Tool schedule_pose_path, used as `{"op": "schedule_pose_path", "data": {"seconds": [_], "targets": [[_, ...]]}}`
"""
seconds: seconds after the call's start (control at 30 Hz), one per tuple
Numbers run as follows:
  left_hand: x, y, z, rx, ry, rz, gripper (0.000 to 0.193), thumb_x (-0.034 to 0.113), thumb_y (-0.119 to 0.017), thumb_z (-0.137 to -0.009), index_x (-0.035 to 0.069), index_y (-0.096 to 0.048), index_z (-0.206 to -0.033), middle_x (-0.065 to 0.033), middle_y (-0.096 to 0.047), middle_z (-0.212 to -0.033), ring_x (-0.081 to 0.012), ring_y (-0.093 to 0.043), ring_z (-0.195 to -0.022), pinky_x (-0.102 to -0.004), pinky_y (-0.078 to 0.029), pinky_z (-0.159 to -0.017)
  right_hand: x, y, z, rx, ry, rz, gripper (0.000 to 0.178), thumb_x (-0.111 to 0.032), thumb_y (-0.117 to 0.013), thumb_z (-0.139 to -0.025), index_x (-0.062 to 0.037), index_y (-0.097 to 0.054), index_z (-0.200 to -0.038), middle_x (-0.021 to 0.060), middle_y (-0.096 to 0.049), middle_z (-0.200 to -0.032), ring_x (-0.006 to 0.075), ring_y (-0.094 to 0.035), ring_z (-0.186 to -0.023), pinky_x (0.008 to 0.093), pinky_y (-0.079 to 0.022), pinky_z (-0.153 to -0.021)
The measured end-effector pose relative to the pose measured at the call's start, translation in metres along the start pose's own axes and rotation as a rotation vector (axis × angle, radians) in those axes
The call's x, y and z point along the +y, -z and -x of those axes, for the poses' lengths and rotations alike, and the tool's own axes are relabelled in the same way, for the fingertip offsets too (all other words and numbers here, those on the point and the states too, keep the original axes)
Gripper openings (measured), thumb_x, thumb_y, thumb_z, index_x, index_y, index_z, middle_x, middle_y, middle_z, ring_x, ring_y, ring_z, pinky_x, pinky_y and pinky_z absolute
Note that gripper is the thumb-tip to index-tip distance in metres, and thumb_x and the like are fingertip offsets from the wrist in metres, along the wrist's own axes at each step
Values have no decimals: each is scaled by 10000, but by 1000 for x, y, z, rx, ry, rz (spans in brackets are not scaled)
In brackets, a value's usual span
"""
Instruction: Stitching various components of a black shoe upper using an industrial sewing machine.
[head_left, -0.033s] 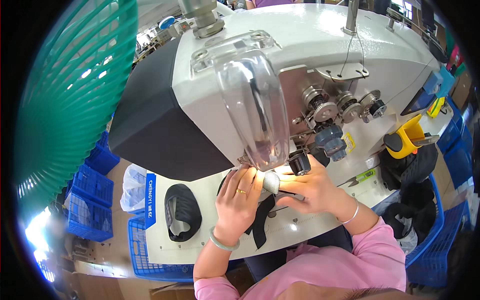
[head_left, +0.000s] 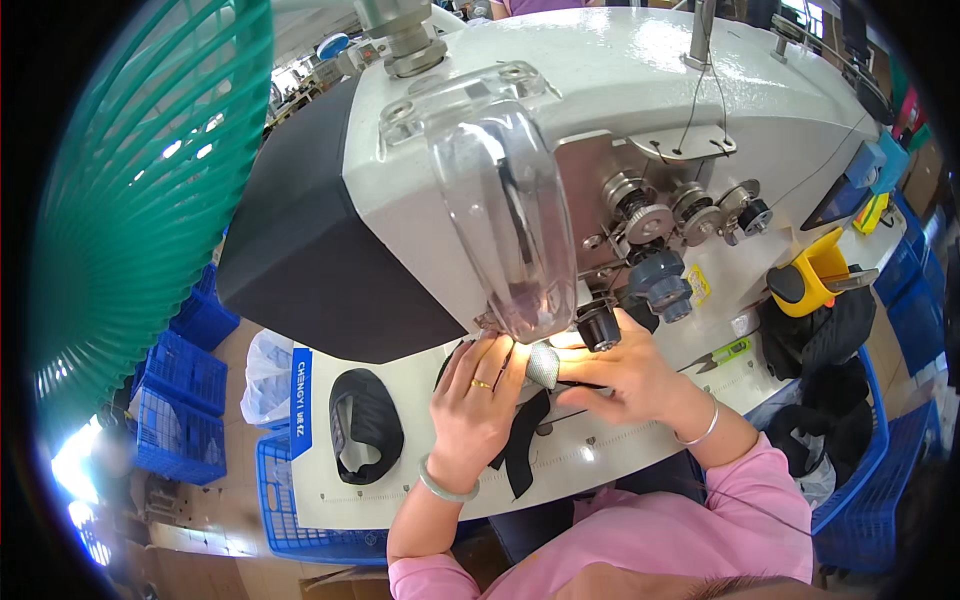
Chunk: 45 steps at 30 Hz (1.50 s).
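Below the clear plastic guard (head_left: pixel 500 200) of a sewing machine (head_left: pixel 640 60), both my hands work on a small black fabric piece with a grey-white mesh patch (head_left: pixel 543 366). My left hand (head_left: pixel 475 400) lies along the left of the patch, fingers stretched out and pressing down. Its fingertips are partly hidden near the machine's head. From the right, my right hand (head_left: pixel 625 375) reaches in with straight fingers beside the patch, its thumb held apart. A black strap (head_left: pixel 522 445) hangs toward me between the hands. The needle area is hidden.
A black padded fabric piece (head_left: pixel 365 425) rests on the white worktable (head_left: pixel 600 475), left of my hands. Green-handled snips (head_left: pixel 725 354) and a yellow holder (head_left: pixel 822 268) are at right. A blue basket (head_left: pixel 310 535) is below the table. The green fan (head_left: pixel 150 200) fills the left side.
My right thumb has shifted very slightly, and the patch shows a little further right between my hands. Both hands otherwise keep their places.
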<state>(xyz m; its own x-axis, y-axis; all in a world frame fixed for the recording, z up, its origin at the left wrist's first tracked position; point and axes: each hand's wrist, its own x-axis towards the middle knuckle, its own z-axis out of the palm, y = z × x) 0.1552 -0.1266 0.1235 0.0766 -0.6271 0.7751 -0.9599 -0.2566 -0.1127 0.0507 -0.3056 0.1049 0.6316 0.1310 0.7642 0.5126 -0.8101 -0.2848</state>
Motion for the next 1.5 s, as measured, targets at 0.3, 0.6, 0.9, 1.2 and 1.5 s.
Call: {"op": "schedule_pose_path", "data": {"seconds": [0.3,0.6,0.9,1.2,1.5], "targets": [[-2,-8,3,101,442,353,220,-53,-689,-637,6,-677,-849,-82,-650,-783,-244,-634,-712,-313,-514,-635,2,11,-9,-134,-285,174,314,-301,-664,-816,-62,-646,-1018,150,-635,-952,341,-602,-823,419,-493,-703],[5,-8,5,88,142,148,232,-77,-634,-655,-2,-674,-870,-89,-633,-919,-263,-639,-842,-365,-545,-788,14,12,-11,-126,-236,192,253,-315,-661,-803,-104,-681,-941,100,-648,-775,299,-620,-687,389,-491,-600],[6,-8,5,23,157,114,314,-92,-605,-623,-8,-647,-922,-103,-592,-980,-280,-631,-938,-401,-542,-859,19,4,-6,-119,-203,238,211,-321,-642,-825,-111,-648,-834,82,-616,-702,286,-601,-603,387,-467,-539],[5,-7,7,71,114,59,249,-37,-668,-677,18,-682,-919,-96,-644,-948,-269,-646,-863,-344,-537,-760,18,-7,1,-69,-139,384,248,-386,-627,-839,-140,-633,-804,40,-571,-634,229,-588,-568,333,-454,-487],[8,-8,6,85,453,300,205,-45,-674,-709,19,-703,-901,-90,-669,-820,-246,-647,-733,-307,-509,-648,4,-1,-6,-83,-146,414,312,-396,-674,-814,-92,-696,-743,70,-519,-588,246,-532,-514,359,-400,-454]]}}
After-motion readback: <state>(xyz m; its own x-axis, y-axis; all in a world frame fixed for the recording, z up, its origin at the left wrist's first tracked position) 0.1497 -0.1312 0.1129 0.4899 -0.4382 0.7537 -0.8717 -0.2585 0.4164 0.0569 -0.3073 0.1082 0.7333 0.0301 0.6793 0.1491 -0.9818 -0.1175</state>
